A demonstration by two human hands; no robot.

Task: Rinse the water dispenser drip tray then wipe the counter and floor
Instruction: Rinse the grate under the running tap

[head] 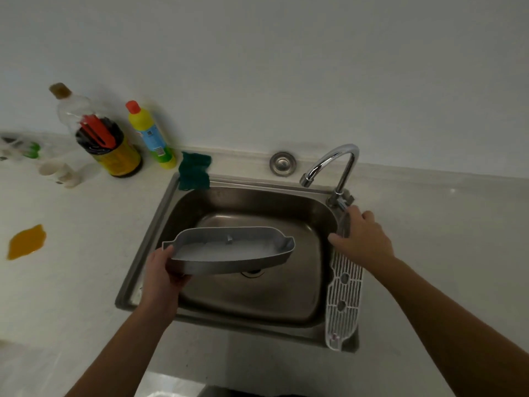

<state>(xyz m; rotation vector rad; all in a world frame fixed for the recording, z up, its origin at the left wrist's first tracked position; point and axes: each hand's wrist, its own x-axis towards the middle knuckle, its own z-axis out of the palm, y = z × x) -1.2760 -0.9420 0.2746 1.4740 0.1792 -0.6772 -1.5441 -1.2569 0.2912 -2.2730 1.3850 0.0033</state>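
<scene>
A grey drip tray (229,252) hangs level over the steel sink (160,213), with some water in it. My left hand (163,270) grips its left end. The tray's white slotted grate (345,293) lies along the sink's right rim. My right hand (363,239) rests on the grate's far end, just below the base of the chrome tap (332,164); whether it grips the grate is unclear. No water runs from the spout. An orange spill (25,242) sits on the pale counter (80,282) at the left.
A green scouring pad (194,170) lies on the sink's back left corner. Behind it stand a yellow cleaner bottle (151,136), a dark jar holding red utensils (108,147) and a clear bottle (68,107). Small white items (60,170) sit further left.
</scene>
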